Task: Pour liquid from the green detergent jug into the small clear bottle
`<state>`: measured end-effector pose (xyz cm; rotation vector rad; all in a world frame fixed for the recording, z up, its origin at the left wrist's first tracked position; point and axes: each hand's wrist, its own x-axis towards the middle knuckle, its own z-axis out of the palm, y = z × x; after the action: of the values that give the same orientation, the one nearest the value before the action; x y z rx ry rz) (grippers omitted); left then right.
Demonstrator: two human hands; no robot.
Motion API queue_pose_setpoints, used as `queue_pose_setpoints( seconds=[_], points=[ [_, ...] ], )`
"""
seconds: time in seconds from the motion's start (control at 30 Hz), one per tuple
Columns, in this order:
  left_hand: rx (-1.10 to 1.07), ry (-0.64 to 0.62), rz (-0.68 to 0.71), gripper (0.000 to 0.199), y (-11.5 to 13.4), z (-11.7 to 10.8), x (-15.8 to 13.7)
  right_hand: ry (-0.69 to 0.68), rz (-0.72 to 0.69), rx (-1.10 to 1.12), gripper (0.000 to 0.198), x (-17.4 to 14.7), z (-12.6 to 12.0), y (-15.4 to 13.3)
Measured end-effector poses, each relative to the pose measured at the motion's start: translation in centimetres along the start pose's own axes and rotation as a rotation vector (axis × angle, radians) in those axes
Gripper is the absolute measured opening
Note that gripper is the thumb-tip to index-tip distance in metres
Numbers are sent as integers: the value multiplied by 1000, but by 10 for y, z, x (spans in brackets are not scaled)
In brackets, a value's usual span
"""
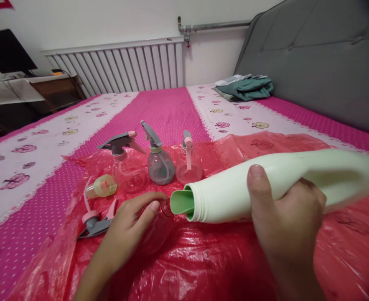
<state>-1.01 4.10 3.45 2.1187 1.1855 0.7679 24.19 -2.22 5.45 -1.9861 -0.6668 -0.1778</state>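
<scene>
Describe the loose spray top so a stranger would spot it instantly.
On the bed, find the red plastic sheet, then look left of the left hand. A gray spray top with a pink collar is there, the only one lying unattached.

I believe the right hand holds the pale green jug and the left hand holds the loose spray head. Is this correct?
Not the spray head: in the head view, the left hand holds a clear bottle. The right hand does hold the pale green jug.

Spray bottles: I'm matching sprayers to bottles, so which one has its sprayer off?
The transparent bottle in the left hand, near the pale green jug: its neck is bare, while the three standing bottles have sprayers fitted.
</scene>
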Motion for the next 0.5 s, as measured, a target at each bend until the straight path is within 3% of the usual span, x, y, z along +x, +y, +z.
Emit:
queue_pose_setpoints(
  seconds=[0.5],
  points=[
    [-8,4,-10,48,-1,1,2,24,-42,31,92,-2,2,5]
  ],
)
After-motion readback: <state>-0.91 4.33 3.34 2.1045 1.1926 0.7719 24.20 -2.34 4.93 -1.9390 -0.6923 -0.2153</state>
